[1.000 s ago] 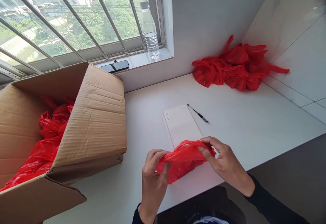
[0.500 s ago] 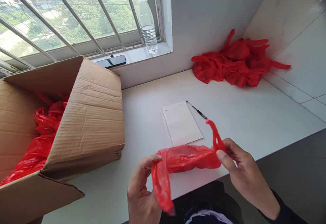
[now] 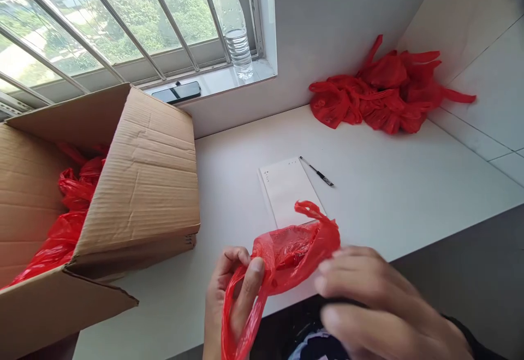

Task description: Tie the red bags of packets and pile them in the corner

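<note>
A red plastic bag (image 3: 292,251) hangs slightly crumpled over the table's front edge. My left hand (image 3: 237,289) pinches it near one end between thumb and fingers, and a handle loop dangles down past that thumb. The bag's other handle sticks up loose at its upper right. Just right of the bag, my right hand (image 3: 372,300) is smeared by motion, its fingers apart and nothing visible between them. Beyond the bag lies a white notepad (image 3: 289,190), partly covered by it, with a black pen (image 3: 317,172) alongside.
A cardboard box (image 3: 151,180) on the left holds several red plastic bags (image 3: 67,229). More red bags (image 3: 385,95) are heaped at the back right corner. On the windowsill stand a water bottle (image 3: 236,32) and a lying phone (image 3: 177,92). The white table (image 3: 409,190) ends in front of me.
My right hand has let go of the bag's right end and moved down toward me. That end has swung left and folded inward. The left thumb now presses over the bag.
</note>
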The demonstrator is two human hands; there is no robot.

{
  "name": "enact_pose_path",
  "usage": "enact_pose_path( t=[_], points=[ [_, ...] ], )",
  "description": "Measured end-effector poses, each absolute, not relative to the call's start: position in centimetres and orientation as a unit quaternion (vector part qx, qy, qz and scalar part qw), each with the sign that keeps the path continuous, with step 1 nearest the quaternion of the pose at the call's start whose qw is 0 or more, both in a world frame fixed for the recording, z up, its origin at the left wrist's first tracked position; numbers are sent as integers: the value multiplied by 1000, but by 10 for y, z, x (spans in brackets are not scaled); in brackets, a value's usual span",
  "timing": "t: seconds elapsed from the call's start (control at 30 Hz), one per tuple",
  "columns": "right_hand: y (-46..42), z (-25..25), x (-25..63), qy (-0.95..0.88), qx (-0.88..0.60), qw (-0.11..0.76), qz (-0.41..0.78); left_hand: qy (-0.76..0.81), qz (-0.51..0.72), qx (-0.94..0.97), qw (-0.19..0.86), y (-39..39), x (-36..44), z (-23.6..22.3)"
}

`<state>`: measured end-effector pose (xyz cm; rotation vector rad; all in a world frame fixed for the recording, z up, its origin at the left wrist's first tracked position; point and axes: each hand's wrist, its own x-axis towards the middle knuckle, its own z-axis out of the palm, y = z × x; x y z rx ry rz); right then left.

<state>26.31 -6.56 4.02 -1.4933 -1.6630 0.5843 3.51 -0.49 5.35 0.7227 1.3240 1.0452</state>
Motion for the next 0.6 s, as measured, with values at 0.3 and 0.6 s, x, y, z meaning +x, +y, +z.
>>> enact_pose_path(
  t=[0.3, 0.6],
  points=[
    [-21, 45, 236, -861, -448, 137, 199, 575, 399, 505, 505, -3, 9, 40],
    [-12, 3, 242, -800, -552, 4, 236, 470, 375, 630, 491, -24, 25, 67]
  ],
)
